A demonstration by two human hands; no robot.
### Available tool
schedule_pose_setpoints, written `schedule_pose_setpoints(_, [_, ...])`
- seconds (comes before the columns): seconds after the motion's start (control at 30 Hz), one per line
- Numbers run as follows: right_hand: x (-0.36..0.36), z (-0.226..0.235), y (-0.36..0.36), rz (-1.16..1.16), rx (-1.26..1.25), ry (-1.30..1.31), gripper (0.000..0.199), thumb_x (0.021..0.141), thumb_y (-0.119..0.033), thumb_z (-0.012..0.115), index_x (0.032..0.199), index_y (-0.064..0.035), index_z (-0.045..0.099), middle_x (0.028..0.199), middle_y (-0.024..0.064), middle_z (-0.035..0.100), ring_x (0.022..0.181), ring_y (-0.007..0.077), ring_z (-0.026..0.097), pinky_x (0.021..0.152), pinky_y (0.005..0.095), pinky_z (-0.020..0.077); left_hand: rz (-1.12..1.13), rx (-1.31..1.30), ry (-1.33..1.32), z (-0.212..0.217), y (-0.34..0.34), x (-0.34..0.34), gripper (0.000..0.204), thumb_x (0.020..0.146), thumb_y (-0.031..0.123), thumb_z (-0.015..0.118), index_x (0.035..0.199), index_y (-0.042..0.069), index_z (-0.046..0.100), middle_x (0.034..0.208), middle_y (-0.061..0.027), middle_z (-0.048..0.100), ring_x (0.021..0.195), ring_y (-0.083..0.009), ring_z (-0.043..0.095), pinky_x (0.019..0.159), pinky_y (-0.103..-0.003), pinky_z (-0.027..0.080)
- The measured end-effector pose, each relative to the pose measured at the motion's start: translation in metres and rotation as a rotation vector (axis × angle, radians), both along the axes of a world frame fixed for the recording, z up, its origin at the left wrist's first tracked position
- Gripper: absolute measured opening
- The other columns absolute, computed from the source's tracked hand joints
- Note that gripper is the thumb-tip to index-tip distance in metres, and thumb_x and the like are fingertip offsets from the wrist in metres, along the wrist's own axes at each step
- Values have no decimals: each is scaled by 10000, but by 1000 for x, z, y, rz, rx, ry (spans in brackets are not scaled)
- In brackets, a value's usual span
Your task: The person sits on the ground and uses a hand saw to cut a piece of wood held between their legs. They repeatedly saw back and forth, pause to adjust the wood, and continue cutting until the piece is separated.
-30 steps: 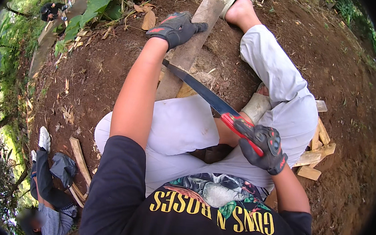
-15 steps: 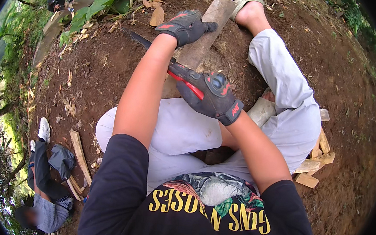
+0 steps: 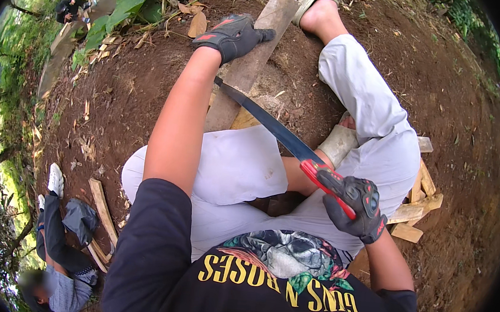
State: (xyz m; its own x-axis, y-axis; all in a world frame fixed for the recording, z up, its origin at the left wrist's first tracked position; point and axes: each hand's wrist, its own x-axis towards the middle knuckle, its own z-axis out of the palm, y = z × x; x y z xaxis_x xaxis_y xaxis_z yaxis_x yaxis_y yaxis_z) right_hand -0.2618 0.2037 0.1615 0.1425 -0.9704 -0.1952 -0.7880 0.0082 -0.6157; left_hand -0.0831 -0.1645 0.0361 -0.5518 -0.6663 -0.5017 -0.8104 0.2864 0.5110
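Versus half a second earlier: black-and-red-gloved right hand (image 3: 355, 208), clamped on curved dark-steel, red-handled saw (image 3: 272, 124), drawn back | blade ahead of grip, across flat grey-brown wooden plank (image 3: 248, 72) | black-gloved left hand (image 3: 232, 37) on plank, finger closure unclear

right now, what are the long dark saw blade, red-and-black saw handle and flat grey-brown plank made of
The dark saw blade looks like metal, perhaps coated: thin, with a bluish sheen. The saw handle seems smooth plastic or rubber, unclear which; its red is bright and even. The grey-brown plank appears to be bare wood: dull, mottled, unpainted.
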Motion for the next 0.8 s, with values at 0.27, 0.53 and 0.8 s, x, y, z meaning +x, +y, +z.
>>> schedule_pose_setpoints(0.27, [96, -131, -166, 146, -312, -164, 496, 997, -279, 686, 1482, -196, 621, 1168, 108, 766, 853, 293, 760, 705, 412, 600, 8, -53, 68, -16, 3, 1, 792, 960, 688, 632, 1267, -35, 731, 1250, -310, 728, 1190, -441, 712, 1016, -524, 540])
schedule_pose_setpoints(0.53, [-1, -40, -29, 62, -1, 32, 572, 925, -221, 716, 1490, -168, 647, 1028, 97, 766, 780, 280, 724, 693, 406, 573, 16, 6, 18, 0, -1, 2, 903, 949, 695, 645, 1499, -20, 599, 1481, -258, 641, 1412, -390, 595, 1172, -482, 465])
schedule_pose_setpoints(0.8, [7, -24, -12, 2, -70, -68, 533, 881, -189, 772, 1407, -131, 708, 995, 89, 780, 756, 279, 739, 662, 405, 578, 2, -53, 4, -10, 1, 2, 842, 968, 682, 629, 1429, -23, 649, 1426, -264, 671, 1360, -392, 630, 1132, -495, 487])
